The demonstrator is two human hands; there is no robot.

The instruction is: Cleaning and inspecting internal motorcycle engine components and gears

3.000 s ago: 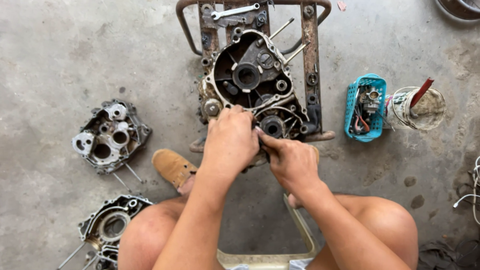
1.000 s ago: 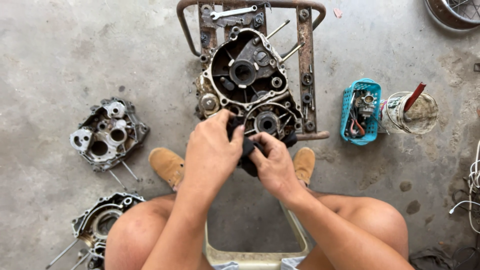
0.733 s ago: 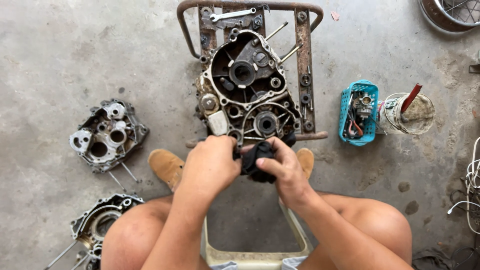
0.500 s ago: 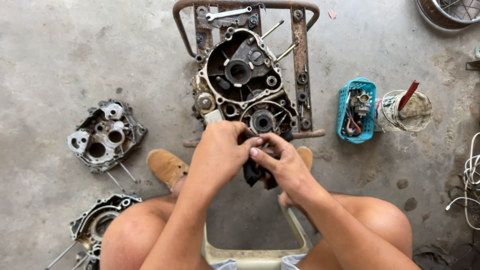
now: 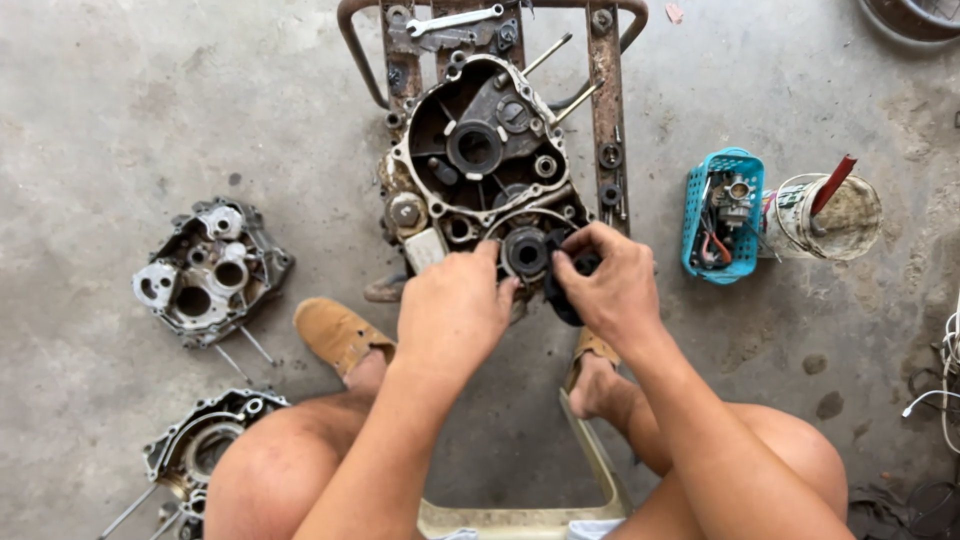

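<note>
A dark, greasy engine crankcase (image 5: 480, 150) lies on a rusty metal stand (image 5: 605, 90) on the concrete floor. My left hand (image 5: 450, 310) and my right hand (image 5: 610, 285) meet at its near end, both gripping a black round gear part (image 5: 528, 255) beside the case's lower opening. My right fingers curl over the part's right side, my left fingertips touch its left edge. My bare knees and tan shoes (image 5: 335, 335) frame the spot below.
A silver crankcase cover (image 5: 205, 270) lies at the left, another casing (image 5: 200, 450) at the lower left. A teal basket (image 5: 722, 215) with a carburettor and a dirty white tub (image 5: 830, 215) stand at the right. A wrench (image 5: 455, 20) rests on the stand's far end.
My hands lifted the black part off the crankcase toward me, turned it between them, and have now brought it back up to the case's near opening.
</note>
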